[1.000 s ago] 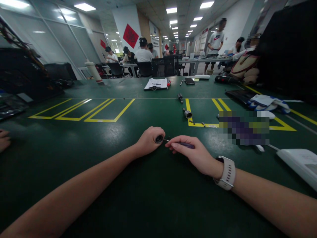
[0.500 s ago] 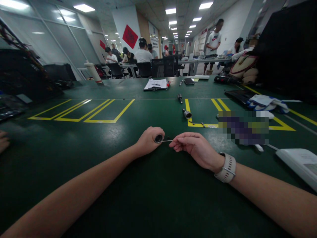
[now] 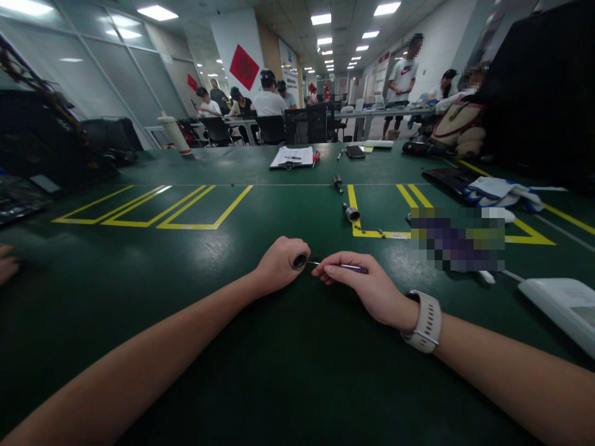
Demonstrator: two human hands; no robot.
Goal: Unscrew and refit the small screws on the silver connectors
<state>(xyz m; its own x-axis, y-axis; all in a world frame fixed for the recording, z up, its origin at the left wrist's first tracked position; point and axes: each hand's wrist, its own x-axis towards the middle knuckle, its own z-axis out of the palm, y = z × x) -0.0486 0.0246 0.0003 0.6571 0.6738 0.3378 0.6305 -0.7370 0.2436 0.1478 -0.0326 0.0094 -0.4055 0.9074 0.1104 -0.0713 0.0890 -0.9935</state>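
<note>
My left hand point(image 3: 277, 267) is closed around a hollow metal cylinder point(image 3: 300, 262), its dark open end facing me. Between the thumb and fingers of my right hand point(image 3: 372, 288) is a thin screwdriver point(image 3: 354, 269) with a purplish handle. Its slim metal shaft points left, and the tip is at the side of the cylinder by my left fingers. Whether the tip sits in something there cannot be made out. Past my hands lie a metal cylinder with a narrower stem point(image 3: 352, 214) and a similar metal part point(image 3: 337, 183). Several tiny dark pieces point(image 3: 381, 233) lie by the yellow tape.
Across the green table point(image 3: 297, 371) run yellow tape outlines point(image 3: 186, 227). Farther off are a clipboard with papers point(image 3: 292, 157) and a black phone point(image 3: 356, 152). Gloves point(image 3: 504, 193) and a white device point(image 3: 560, 303) lie right. Another person's hand point(image 3: 7, 265) shows at the left edge.
My right hand has turned, so the screwdriver's handle now shows above the fingers. My left hand stays almost in place, with the cylinder shifted slightly right and down.
</note>
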